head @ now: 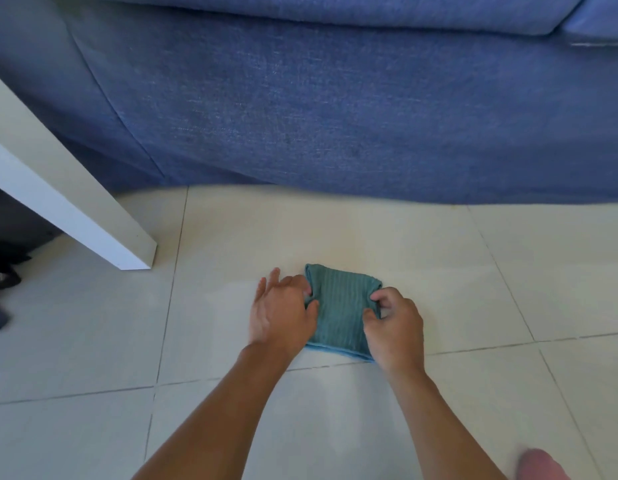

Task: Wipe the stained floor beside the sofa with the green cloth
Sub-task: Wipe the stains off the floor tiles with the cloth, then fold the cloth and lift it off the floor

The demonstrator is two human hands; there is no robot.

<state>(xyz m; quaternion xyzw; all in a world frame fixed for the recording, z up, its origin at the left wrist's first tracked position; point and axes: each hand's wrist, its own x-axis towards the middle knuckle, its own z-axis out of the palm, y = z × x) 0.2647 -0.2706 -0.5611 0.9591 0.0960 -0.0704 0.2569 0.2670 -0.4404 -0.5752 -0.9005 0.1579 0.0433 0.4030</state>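
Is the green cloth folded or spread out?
Folded. The cloth lies on the floor as a small thick pad, both hands pinching its sides: left hand, right hand.

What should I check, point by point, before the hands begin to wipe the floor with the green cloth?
1. Green cloth lies folded and flat on the tiled floor: ok.
2. Left hand grips the cloth's left edge: ok.
3. Right hand pinches its right edge: ok.
4. Stain visible on the tiles: cannot tell, none stands out.
5. Space between the cloth and the blue sofa: ok, bare tiles.
6. White table leg stands apart to the left: ok.
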